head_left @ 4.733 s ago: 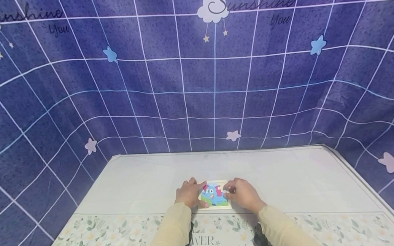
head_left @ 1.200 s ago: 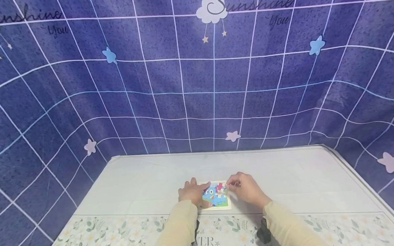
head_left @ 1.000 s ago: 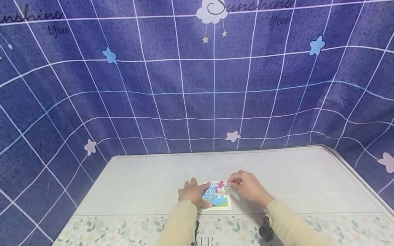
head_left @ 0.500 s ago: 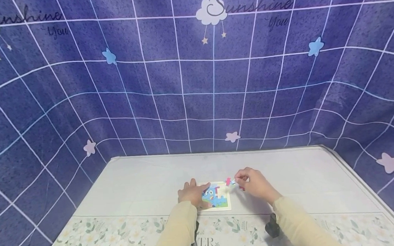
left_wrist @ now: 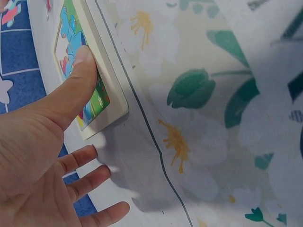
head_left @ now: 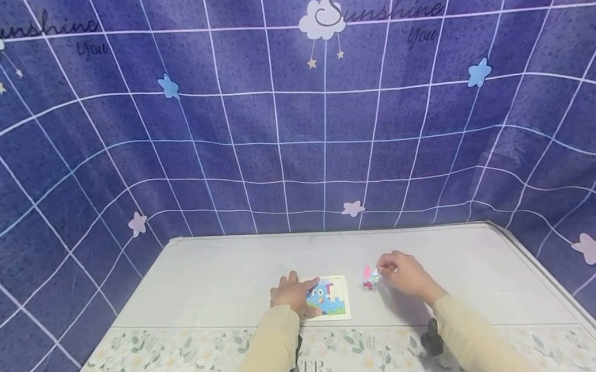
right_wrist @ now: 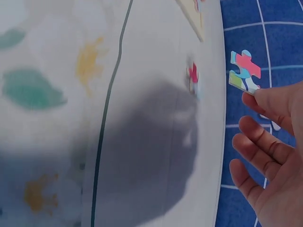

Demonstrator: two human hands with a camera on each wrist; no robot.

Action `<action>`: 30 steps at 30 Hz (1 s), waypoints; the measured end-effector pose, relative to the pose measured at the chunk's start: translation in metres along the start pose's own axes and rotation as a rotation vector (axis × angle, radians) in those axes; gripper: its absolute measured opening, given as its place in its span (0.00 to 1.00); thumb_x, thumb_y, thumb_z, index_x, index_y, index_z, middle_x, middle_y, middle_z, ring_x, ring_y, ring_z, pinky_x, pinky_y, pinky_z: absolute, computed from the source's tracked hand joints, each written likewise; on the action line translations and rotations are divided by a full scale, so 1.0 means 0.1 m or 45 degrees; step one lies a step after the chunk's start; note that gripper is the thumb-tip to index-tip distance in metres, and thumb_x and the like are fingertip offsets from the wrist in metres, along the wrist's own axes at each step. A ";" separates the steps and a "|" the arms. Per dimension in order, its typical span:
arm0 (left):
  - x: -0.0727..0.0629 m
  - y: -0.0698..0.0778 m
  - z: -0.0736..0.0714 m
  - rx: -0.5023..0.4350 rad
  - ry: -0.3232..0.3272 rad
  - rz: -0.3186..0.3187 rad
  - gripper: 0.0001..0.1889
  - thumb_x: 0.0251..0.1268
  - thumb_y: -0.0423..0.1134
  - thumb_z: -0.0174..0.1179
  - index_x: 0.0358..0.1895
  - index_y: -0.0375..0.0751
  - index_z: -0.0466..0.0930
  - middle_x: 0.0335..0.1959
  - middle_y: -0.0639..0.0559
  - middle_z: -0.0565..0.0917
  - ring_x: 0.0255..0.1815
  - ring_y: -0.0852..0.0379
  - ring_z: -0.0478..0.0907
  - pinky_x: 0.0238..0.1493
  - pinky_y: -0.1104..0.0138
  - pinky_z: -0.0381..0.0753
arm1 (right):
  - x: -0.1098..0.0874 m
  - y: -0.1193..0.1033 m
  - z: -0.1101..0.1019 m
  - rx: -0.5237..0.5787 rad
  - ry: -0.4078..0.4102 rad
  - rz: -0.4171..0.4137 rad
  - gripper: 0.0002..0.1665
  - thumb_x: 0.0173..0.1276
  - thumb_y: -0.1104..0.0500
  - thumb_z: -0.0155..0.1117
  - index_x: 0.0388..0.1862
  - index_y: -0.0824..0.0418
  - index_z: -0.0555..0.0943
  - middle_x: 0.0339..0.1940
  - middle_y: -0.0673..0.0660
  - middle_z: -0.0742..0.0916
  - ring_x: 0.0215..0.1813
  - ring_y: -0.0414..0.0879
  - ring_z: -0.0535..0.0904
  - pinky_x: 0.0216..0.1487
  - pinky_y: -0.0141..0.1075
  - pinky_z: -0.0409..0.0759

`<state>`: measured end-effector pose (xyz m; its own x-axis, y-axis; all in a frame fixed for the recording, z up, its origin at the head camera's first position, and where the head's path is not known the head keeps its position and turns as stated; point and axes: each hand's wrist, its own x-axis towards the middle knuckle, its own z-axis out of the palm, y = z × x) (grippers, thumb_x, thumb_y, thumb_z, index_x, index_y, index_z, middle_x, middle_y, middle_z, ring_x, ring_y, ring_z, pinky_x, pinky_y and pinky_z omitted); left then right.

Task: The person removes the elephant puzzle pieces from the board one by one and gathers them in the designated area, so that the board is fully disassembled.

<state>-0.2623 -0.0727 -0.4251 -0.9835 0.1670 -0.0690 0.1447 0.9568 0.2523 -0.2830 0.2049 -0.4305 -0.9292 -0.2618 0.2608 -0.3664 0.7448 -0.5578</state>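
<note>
A wooden tray jigsaw puzzle [head_left: 332,306] with a blue cartoon animal lies on the table; pale bare board shows at its upper right. My left hand [head_left: 289,294] rests at its left side, thumb over the picture near the front rim and the other fingers spread beyond the edge, as the left wrist view shows. To the right of the tray, my right hand [head_left: 405,273] pinches a pink, blue and green puzzle piece [right_wrist: 247,65] between thumb and index finger, raised over the table. A loose red puzzle piece [right_wrist: 193,73] lies on the table below it.
The white table [head_left: 220,266] has a flower-print cover [head_left: 149,358] along its near part. A purple-blue curtain [head_left: 293,117] with grid lines and stars hangs behind and at both sides. Dark bands are on both wrists.
My right hand has lifted the pink and blue piece out of the tray's upper right and moved right with it, uncovering the loose red piece. The left hand has stayed on the tray.
</note>
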 end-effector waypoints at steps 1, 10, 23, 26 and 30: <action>0.00 0.00 0.00 0.000 0.000 0.000 0.40 0.46 0.52 0.78 0.69 0.58 0.77 0.63 0.39 0.73 0.62 0.39 0.71 0.64 0.36 0.72 | -0.01 0.02 -0.01 -0.010 -0.002 0.006 0.04 0.69 0.64 0.64 0.34 0.58 0.85 0.33 0.53 0.82 0.38 0.51 0.80 0.45 0.54 0.82; -0.03 0.03 -0.01 -0.015 -0.006 0.004 0.40 0.47 0.51 0.77 0.69 0.57 0.77 0.62 0.39 0.74 0.62 0.39 0.71 0.63 0.37 0.73 | -0.05 0.21 -0.09 -0.092 -0.044 0.067 0.05 0.70 0.62 0.62 0.34 0.58 0.84 0.29 0.52 0.79 0.33 0.47 0.75 0.38 0.47 0.79; -0.04 0.02 -0.02 0.022 0.014 0.009 0.39 0.47 0.52 0.77 0.69 0.57 0.78 0.59 0.40 0.74 0.58 0.41 0.72 0.61 0.38 0.75 | -0.06 0.41 -0.13 -0.172 -0.091 0.052 0.07 0.69 0.64 0.60 0.33 0.62 0.85 0.27 0.53 0.80 0.32 0.48 0.76 0.40 0.51 0.81; -0.05 0.03 -0.04 0.015 0.007 0.011 0.39 0.47 0.52 0.77 0.69 0.57 0.77 0.59 0.40 0.74 0.58 0.40 0.72 0.61 0.38 0.75 | -0.05 0.42 -0.12 -0.214 -0.107 0.087 0.07 0.69 0.63 0.60 0.34 0.61 0.85 0.28 0.53 0.81 0.34 0.48 0.77 0.43 0.52 0.82; -0.07 0.04 -0.04 0.009 0.005 0.010 0.39 0.47 0.52 0.78 0.69 0.56 0.78 0.60 0.39 0.74 0.59 0.40 0.72 0.61 0.37 0.75 | -0.05 0.42 -0.11 -0.265 -0.122 0.115 0.07 0.70 0.62 0.60 0.34 0.61 0.85 0.29 0.53 0.83 0.35 0.50 0.79 0.46 0.54 0.82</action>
<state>-0.2557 -0.0714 -0.4197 -0.9828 0.1733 -0.0633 0.1529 0.9572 0.2457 -0.2930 0.2443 -0.4465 -0.9618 -0.2377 0.1359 -0.2727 0.8757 -0.3985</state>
